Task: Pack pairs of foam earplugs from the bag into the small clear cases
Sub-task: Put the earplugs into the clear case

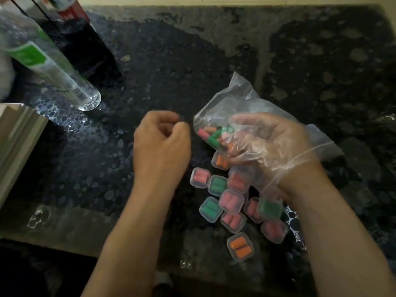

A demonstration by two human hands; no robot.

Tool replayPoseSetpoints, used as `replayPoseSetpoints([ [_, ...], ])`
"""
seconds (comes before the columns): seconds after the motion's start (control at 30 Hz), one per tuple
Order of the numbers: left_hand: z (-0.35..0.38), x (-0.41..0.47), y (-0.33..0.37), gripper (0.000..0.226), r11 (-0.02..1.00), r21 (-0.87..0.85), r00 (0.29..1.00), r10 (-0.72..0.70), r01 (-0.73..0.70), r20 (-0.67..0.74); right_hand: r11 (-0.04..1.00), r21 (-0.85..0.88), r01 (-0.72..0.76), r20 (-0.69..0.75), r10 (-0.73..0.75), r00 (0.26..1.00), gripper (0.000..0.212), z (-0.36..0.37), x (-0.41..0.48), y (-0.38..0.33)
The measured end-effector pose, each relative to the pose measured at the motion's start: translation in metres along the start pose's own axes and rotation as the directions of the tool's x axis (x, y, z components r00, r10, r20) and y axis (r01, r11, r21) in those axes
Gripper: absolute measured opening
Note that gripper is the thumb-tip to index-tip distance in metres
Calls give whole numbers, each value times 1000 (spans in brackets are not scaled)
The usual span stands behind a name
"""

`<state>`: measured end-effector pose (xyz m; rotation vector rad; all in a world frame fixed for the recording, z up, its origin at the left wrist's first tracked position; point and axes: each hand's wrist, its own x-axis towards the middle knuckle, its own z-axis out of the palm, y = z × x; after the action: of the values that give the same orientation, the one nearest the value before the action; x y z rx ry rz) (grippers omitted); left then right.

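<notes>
Fingers, left: curled in with the thumb against the fingertips on the left hand (162,144); blurred, so whether they pinch anything cannot be told.
Fingers, right: the right hand (272,144) is inside the clear bag (242,99), fingers bent toward the contents. Whether they grip anything is not clear through the plastic.
Earplugs: pink, green and orange earplugs (212,136) are bunched in the bag's left end, just beside the right fingertips.
Cases: filled clear cases (231,200) are clustered on the dark countertop (171,61) below the bag, between the forearms. One orange case (220,161) sits partly under the bag.
Around: a clear bottle (53,65) and a dark bottle (85,46) stand far left, well apart from the hands.
In the way: the bag's plastic veils the right hand.
</notes>
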<state>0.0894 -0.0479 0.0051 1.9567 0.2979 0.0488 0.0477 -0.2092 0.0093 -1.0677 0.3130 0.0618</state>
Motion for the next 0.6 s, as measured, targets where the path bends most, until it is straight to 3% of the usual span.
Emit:
replayPoseSetpoints([
  [0.1,-3,7,-4,24,894,-188,911,-382,407,156,995,63,77,-39,-74,996,29,5,-4,-6],
  [0.2,1,2,2,24,760,-312,799,-425,570,425,989,146,-11,-19,14,1000,27,3,-5,-9],
  [0.33,8,-5,6,13,638,-441,755,-375,632,538,997,10,-81,8,81,997,22,-3,-2,-11],
  [0.47,10,-9,7,10,658,-460,777,-330,596,536,996,-9,-91,-53,91,994,19,-1,-3,-6],
  [0.53,10,-11,8,9,655,-486,791,-307,579,529,986,68,-154,-70,159,985,17,2,0,-6],
  [0.6,11,-12,8,10,663,-487,794,-287,568,535,991,-76,-107,-98,99,990,18,4,0,-7],
])
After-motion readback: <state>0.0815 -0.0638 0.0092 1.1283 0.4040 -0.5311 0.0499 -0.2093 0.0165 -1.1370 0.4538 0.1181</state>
